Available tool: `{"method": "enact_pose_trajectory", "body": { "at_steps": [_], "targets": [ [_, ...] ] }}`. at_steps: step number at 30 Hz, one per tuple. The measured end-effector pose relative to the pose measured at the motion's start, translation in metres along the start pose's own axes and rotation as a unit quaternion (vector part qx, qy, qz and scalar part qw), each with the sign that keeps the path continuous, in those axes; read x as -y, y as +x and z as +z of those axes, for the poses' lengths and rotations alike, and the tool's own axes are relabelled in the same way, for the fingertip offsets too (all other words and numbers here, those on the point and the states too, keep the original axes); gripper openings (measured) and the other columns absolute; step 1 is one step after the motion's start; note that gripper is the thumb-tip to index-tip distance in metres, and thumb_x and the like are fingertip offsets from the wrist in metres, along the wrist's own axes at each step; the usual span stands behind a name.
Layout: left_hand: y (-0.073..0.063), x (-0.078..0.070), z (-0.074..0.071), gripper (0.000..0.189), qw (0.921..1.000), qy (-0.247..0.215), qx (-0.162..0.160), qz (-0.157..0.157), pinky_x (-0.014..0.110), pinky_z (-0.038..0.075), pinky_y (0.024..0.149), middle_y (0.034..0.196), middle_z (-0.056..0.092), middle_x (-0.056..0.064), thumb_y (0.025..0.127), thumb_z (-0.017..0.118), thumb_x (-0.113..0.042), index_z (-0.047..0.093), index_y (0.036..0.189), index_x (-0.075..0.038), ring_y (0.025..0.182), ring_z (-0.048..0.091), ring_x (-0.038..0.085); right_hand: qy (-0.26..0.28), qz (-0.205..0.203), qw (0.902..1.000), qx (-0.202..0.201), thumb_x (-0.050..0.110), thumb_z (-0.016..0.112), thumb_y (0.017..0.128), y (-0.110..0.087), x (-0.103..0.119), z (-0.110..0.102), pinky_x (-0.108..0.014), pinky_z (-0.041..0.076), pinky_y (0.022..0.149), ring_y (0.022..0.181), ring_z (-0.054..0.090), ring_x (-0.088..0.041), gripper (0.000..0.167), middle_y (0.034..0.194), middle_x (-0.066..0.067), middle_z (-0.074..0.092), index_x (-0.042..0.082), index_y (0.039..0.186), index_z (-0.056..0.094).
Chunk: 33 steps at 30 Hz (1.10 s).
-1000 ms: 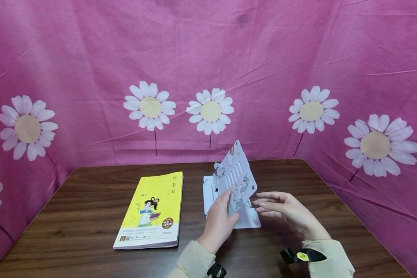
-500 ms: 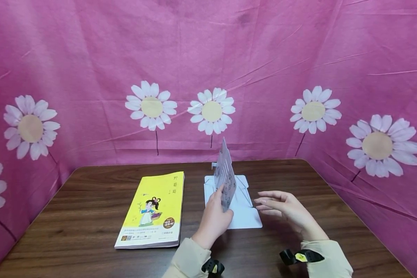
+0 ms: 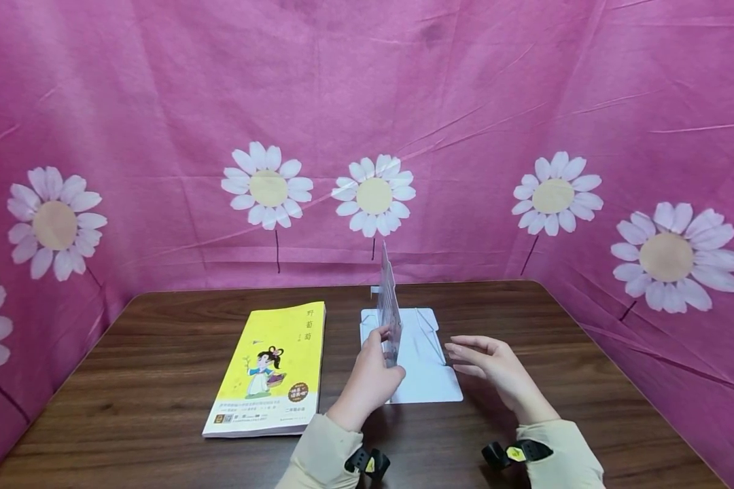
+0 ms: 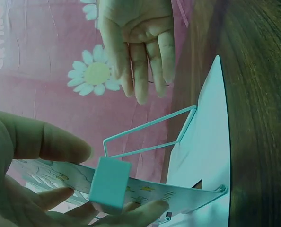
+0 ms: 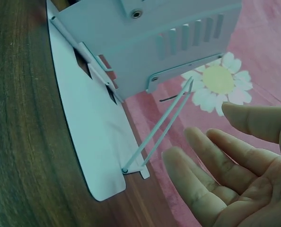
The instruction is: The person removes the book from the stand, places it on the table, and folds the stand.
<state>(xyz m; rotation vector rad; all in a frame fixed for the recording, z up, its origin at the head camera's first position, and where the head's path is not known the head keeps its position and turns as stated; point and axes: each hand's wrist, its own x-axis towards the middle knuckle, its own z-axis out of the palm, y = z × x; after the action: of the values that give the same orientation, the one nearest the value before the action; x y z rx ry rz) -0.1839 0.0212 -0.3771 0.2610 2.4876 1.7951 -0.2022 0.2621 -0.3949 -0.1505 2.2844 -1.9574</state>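
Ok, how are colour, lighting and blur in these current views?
Head view: bright, natural-looking colour, but small print on the yellow book is hard to read; left wrist: greenish cast, tinting the white stand; right wrist: similar cast, the right hand slightly soft.

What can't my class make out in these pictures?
Head: smallest print on the yellow book, too tiny to read.
Head: drawings on the white panel, turned nearly edge-on.
Left wrist: some panel drawings, covered by fingers of the left hand.
Right wrist: rest of the right hand, cut by the frame's edge.
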Motion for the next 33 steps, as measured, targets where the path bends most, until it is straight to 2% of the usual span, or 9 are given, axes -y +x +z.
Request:
{"method": "enact_pose_trajectory", "body": {
  "at_steps": [4, 12, 16, 21, 26, 33],
  "targets": [
    [0.0, -0.001, -0.001, 0.067, 1.0, -0.002, -0.001, -0.001, 0.057, 0.047, 0.1, 0.145, 0.044, 0.021, 0.081, 0.061, 0.0, 0.038, 0.144, 0.0, 0.124, 0.052, 0.037, -0.011, 0.011, 0.9997, -0.017, 0.016, 0.059, 0.099, 0.004, -0.001, 0.002, -0.035, 0.057, 0.091, 0.104, 0.068, -0.013, 0.051, 0.126, -0.023, 0.065, -0.018, 0.136, 0.045],
    [-0.001, -0.001, -0.005, 0.068, 0.9998, -0.003, 0.016, -0.012, 0.056, 0.047, 0.1, 0.148, 0.042, 0.02, 0.083, 0.061, -0.001, 0.035, 0.146, -0.001, 0.124, 0.052, 0.036, -0.003, 0.022, 0.9996, -0.016, 0.015, 0.06, 0.099, 0.014, -0.008, 0.005, -0.033, 0.057, 0.089, 0.104, 0.069, -0.014, 0.05, 0.128, -0.024, 0.064, -0.017, 0.136, 0.047],
    [0.0, -0.001, -0.006, 0.068, 0.9997, -0.003, 0.023, -0.005, 0.054, 0.048, 0.099, 0.148, 0.042, 0.02, 0.083, 0.06, 0.0, 0.034, 0.147, 0.0, 0.124, 0.053, 0.036, -0.019, 0.027, 0.9994, -0.014, 0.015, 0.06, 0.098, 0.022, -0.014, 0.007, -0.034, 0.057, 0.089, 0.103, 0.068, -0.013, 0.048, 0.128, -0.024, 0.064, -0.016, 0.133, 0.05],
    [0.001, 0.0, -0.006, 0.068, 0.9995, -0.002, 0.031, 0.007, 0.051, 0.051, 0.094, 0.148, 0.043, 0.02, 0.083, 0.059, 0.001, 0.033, 0.147, 0.001, 0.121, 0.056, 0.036, -0.033, 0.038, 0.9987, 0.0, 0.015, 0.063, 0.097, 0.031, -0.019, 0.01, -0.03, 0.057, 0.088, 0.101, 0.066, -0.008, 0.045, 0.124, -0.02, 0.067, -0.015, 0.13, 0.055],
    [0.001, 0.001, -0.007, 0.069, 0.9994, 0.001, 0.034, 0.001, 0.051, 0.051, 0.094, 0.148, 0.042, 0.019, 0.084, 0.06, -0.001, 0.033, 0.147, -0.001, 0.122, 0.055, 0.035, -0.046, 0.036, 0.9982, 0.013, 0.015, 0.063, 0.096, 0.039, -0.021, 0.012, -0.026, 0.057, 0.083, 0.098, 0.067, -0.008, 0.043, 0.12, -0.016, 0.07, -0.015, 0.127, 0.058],
    [0.0, 0.0, -0.007, 0.069, 0.9994, -0.002, 0.034, -0.002, 0.052, 0.05, 0.095, 0.149, 0.042, 0.019, 0.084, 0.06, -0.001, 0.034, 0.147, -0.002, 0.122, 0.055, 0.036, -0.06, 0.044, 0.9971, 0.017, 0.011, 0.063, 0.096, 0.043, -0.021, 0.014, -0.023, 0.057, 0.079, 0.091, 0.066, -0.006, 0.038, 0.106, -0.011, 0.074, -0.017, 0.121, 0.06]
  ]
}}
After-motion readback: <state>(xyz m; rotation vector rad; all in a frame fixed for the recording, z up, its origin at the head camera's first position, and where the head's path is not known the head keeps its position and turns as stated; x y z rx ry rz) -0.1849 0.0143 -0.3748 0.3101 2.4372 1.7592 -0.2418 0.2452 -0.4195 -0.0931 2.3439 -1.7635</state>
